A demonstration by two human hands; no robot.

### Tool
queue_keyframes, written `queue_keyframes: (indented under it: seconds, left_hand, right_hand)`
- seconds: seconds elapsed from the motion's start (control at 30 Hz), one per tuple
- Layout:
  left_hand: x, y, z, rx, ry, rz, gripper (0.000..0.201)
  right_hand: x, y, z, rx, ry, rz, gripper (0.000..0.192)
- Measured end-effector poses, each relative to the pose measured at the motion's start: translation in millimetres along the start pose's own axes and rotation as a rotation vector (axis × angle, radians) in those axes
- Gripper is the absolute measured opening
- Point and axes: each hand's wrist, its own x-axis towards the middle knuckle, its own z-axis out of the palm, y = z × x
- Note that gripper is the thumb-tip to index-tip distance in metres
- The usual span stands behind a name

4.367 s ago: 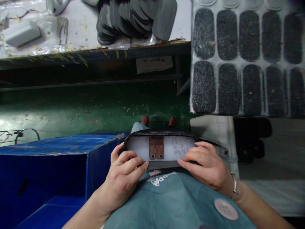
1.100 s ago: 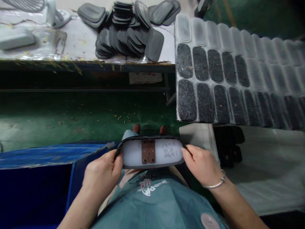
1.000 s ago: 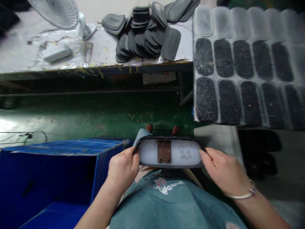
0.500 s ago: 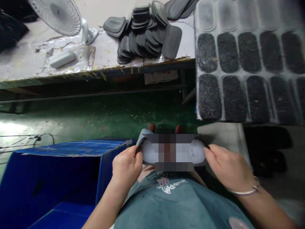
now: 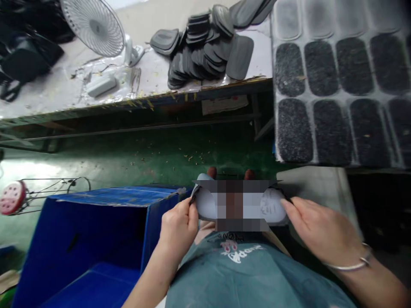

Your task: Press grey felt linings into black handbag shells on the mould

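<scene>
I see my left hand [image 5: 178, 222] and right hand [image 5: 313, 231] each pinching one end of the pale pad [image 5: 271, 205] over my lap, probably to stretch its dark cover taut; its middle is blurred. The blue bin [image 5: 96, 239] sits near left, within reach. Far off, the desk [image 5: 58, 98] carries stacked grey pads [image 5: 205, 47].

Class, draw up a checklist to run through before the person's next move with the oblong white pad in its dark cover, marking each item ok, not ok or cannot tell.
1. Left hand has a grip on one end of the oblong white pad with dark cover: ok.
2. Right hand holds the other end: ok.
3. Cover fully seated round the rim: cannot tell, the middle is blurred.
4. Open blue plastic crate beside the left hand: ok.
</scene>
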Motion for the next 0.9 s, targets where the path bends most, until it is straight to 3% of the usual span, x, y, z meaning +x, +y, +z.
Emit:
queue_keyframes:
  seconds: [0.47, 0.63, 0.7, 0.8, 0.9]
  left_hand:
    - [2, 2, 7.7, -0.053, -0.013, -0.047, 0.03]
    - [6, 1, 4.3, -0.081, -0.103, -0.103, 0.03]
    - [7, -3, 2.9, -0.21, -0.199, -0.164, 0.033]
    - [3, -13, 6.6, -0.671, -0.315, -0.323, 0.043]
    - [-3, -20, 12.6, -0.912, -0.204, -0.409, 0.048]
  right_hand:
    - [0, 0, 1, 0.009, 0.012, -0.021, 0.046]
    - [-2, 0, 0, -0.039, 0.002, -0.002, 0.045]
    - [-3, -1, 1, -0.065, 0.002, 0.014, 0.043]
    - [-4, -2, 2, -0.053, 0.009, 0.019, 0.041]
    - [-4, -2, 3, -0.041, 0.004, 0.007, 0.041]
